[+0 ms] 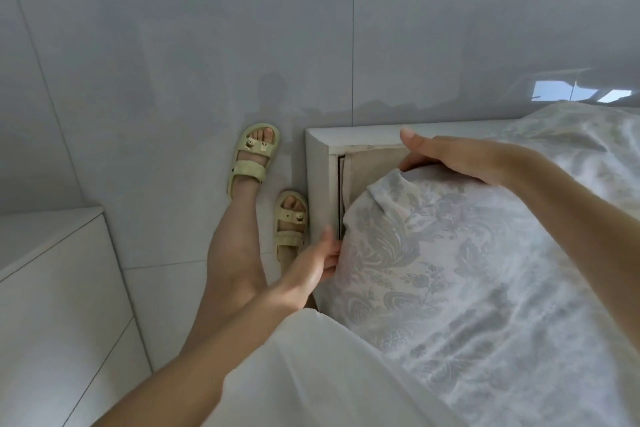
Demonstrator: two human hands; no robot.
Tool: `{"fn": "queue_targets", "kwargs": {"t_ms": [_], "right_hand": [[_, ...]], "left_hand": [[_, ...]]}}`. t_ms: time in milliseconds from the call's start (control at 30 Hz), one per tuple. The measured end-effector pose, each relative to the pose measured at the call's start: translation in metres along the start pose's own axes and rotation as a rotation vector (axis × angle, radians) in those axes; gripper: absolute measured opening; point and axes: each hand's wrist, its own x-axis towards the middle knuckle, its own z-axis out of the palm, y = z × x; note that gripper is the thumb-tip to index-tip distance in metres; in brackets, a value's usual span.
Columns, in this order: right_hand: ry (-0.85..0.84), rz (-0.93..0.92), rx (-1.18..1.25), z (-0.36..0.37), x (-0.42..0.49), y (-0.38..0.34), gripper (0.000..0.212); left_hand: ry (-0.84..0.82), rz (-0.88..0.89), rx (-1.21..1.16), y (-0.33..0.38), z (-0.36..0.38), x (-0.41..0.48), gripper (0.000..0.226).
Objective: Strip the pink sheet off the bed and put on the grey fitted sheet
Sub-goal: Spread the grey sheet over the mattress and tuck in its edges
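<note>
fitting the sheet (433,253) on a bed (317,166) corner, we judged

our left grip (311,263) pinched the sheet at the corner's side; our right grip (450,159) hooked over the corner's far edge, thumb out. the grey-patterned sheet lay across the bed. next its hem likely needed tugging down and under the corner.

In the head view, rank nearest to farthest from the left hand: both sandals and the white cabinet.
1. Sandal by the bed frame, just beyond the left hand.
2. Other sandal, farther out on the floor.
3. White cabinet, far left.
</note>
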Motion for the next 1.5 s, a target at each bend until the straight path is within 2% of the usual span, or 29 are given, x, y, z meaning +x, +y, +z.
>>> {"fn": "queue_targets", "kwargs": {"t_ms": [67,100,167,300,400,500,533,600,667,700,767,800,833,867,900,967,1000,1167,1267,1400,1500], "right_hand": [[0.039,0.004,0.048,0.000,-0.022,0.016,0.072],[0.065,-0.004,0.066,0.002,-0.028,0.022,0.071],[0.114,-0.031,0.100,0.007,-0.027,0.022,0.065],[0.131,0.020,0.087,0.015,0.012,-0.006,0.069],[0.147,0.049,0.081,0.016,0.043,-0.013,0.071],[0.184,-0.024,0.128,0.017,0.060,-0.008,0.069],[0.214,-0.073,0.164,0.018,0.062,-0.006,0.068],[0.342,-0.186,0.291,0.018,0.060,-0.002,0.062],[0.562,-0.252,0.455,0.014,0.049,0.007,0.054],[0.699,-0.254,0.445,0.011,0.039,0.016,0.051],[1.038,-0.191,0.189,0.011,0.015,0.045,0.047],[1.184,-0.156,0.058,0.015,0.004,0.062,0.045],[1.254,-0.117,-0.023,0.022,-0.005,0.079,0.046],[1.214,-0.068,-0.062,0.031,-0.009,0.095,0.047],[1.096,-0.033,-0.083,0.041,-0.010,0.110,0.047],[0.831,-0.035,-0.149,0.061,-0.003,0.134,0.053],[0.779,-0.058,-0.153,0.066,0.002,0.140,0.055],[0.707,-0.056,-0.039,0.050,0.020,0.134,0.053],[0.624,-0.015,-0.013,0.044,0.017,0.129,0.052],[0.475,0.079,-0.056,0.025,0.011,0.120,0.052],[0.349,0.156,-0.137,0.014,0.013,0.109,0.052]], "left_hand": [[-0.025,0.033,-0.014,-0.004,0.008,-0.006,0.023],[-0.044,0.017,-0.002,-0.007,0.009,-0.004,0.026],[-0.169,-0.109,-0.039,-0.020,0.013,0.016,0.053],[-0.016,-0.145,-0.152,-0.025,0.012,0.050,0.048],[0.066,-0.189,-0.079,-0.019,-0.001,0.060,0.053],[0.211,-0.202,0.032,0.002,-0.022,0.061,0.057],[0.270,-0.135,0.041,0.016,-0.027,0.057,0.051],[0.417,0.130,0.148,0.047,-0.030,0.048,0.037],[0.520,0.480,0.476,0.077,-0.023,0.042,0.032],[0.513,0.641,0.648,0.090,-0.011,0.038,0.032],[0.360,0.814,0.943,0.107,0.016,0.036,0.038],[0.262,0.811,1.103,0.110,0.030,0.039,0.044],[0.191,0.765,1.270,0.109,0.040,0.046,0.049],[0.170,0.694,1.412,0.107,0.046,0.053,0.049],[0.187,0.628,1.508,0.105,0.049,0.059,0.048],[0.230,0.543,1.595,0.105,0.051,0.066,0.047],[0.229,0.513,1.629,0.107,0.052,0.068,0.047],[0.192,0.440,1.762,0.123,0.050,0.083,0.045],[0.062,0.365,1.806,0.137,0.049,0.083,0.045],[-0.187,0.121,1.955,0.187,0.054,0.080,0.044],[-0.220,0.142,1.924,0.236,0.067,0.062,0.042]]}}
